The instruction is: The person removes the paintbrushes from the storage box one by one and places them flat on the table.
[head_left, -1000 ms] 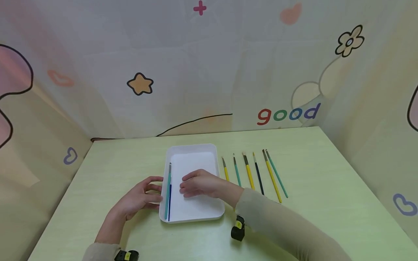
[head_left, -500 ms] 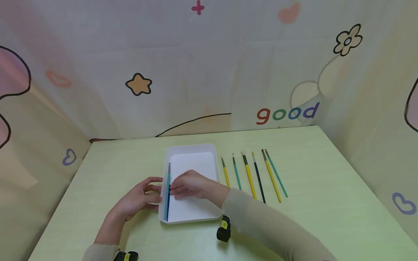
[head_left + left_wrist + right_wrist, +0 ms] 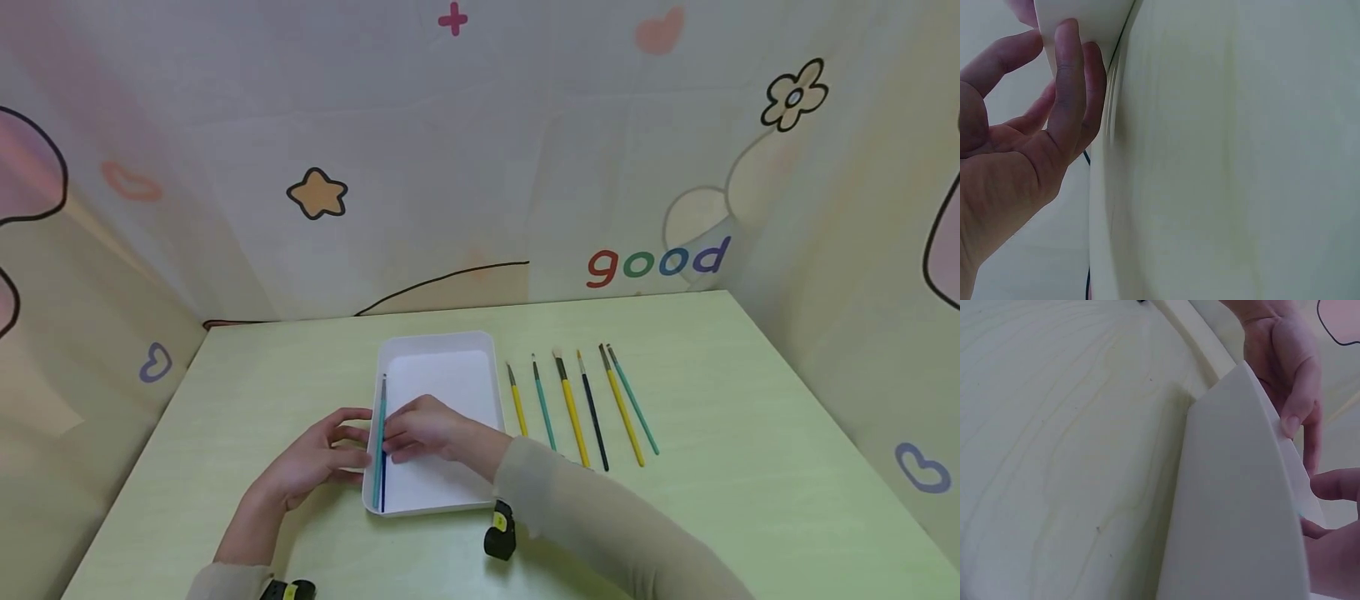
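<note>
A shallow white tray (image 3: pixel 450 362) lies on the table. Along its left side, inside, a teal paintbrush (image 3: pixel 379 442) and a dark blue paintbrush (image 3: pixel 383 490) lie lengthwise side by side. My right hand (image 3: pixel 426 429) reaches over the tray, its fingertips touching the dark blue brush's upper part and hiding it. My left hand (image 3: pixel 322 457) rests its spread fingers against the tray's outer left wall. In the left wrist view, the fingertips of the left hand (image 3: pixel 1041 119) touch the tray's wall (image 3: pixel 1094 22).
Right of the tray several paintbrushes lie in a row, among them a thick yellow brush (image 3: pixel 572 408), a black brush (image 3: pixel 593 417) and a teal brush (image 3: pixel 636 404). A printed curtain (image 3: pixel 450 167) stands behind the table (image 3: pixel 720 400).
My right hand has moved left across the tray to the brushes. The dark blue brush and the teal brush have shifted slightly left toward the tray's wall. The left hand stays in place.
</note>
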A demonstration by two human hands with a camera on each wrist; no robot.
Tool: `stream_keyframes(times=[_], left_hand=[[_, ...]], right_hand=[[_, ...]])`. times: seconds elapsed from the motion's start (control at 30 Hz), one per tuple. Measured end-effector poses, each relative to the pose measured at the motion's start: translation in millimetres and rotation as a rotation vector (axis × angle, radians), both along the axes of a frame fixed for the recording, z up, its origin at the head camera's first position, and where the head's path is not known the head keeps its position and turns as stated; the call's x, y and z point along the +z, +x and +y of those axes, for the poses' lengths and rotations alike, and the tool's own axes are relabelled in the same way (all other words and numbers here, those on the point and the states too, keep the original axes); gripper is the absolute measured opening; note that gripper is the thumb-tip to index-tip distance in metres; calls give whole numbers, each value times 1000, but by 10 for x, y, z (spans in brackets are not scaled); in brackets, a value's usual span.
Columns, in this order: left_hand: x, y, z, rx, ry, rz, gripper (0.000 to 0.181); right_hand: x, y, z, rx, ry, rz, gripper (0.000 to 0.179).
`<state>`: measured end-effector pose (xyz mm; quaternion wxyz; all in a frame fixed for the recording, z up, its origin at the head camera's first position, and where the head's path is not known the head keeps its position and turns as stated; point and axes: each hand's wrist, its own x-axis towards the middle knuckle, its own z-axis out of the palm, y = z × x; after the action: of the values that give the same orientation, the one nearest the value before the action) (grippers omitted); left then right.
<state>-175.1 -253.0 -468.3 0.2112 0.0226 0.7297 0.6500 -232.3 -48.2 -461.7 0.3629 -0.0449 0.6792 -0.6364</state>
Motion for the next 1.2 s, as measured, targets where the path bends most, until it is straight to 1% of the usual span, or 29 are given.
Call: stream_keyframes(times=[0.17,0.37,0.5,0.63,0.87,1.1,1.2], left_hand=[[7,0,8,2,-9,-4,70],[12,-6,11,1,-7,-4,70],[9,-9,13,-8,-1,1,69],[9,-6,10,-8,-4,3,69],[11,2,6,9,-33,8,70],[10,2,8,5,-39,19,67],[11,-8,14,8,-47,16,67]], right_hand=[[-42,54,-77,-14,62,102,23],[-87,107,-128,-82,54,153,26],[-85,127,-127,-108,54,157,28],[-64,120,-86,-109,71,162,30],[-7,74,48,-123,59,126,32],[94,55,223,-99,38,95,35],[119,64,306,-90,42,104,37]])
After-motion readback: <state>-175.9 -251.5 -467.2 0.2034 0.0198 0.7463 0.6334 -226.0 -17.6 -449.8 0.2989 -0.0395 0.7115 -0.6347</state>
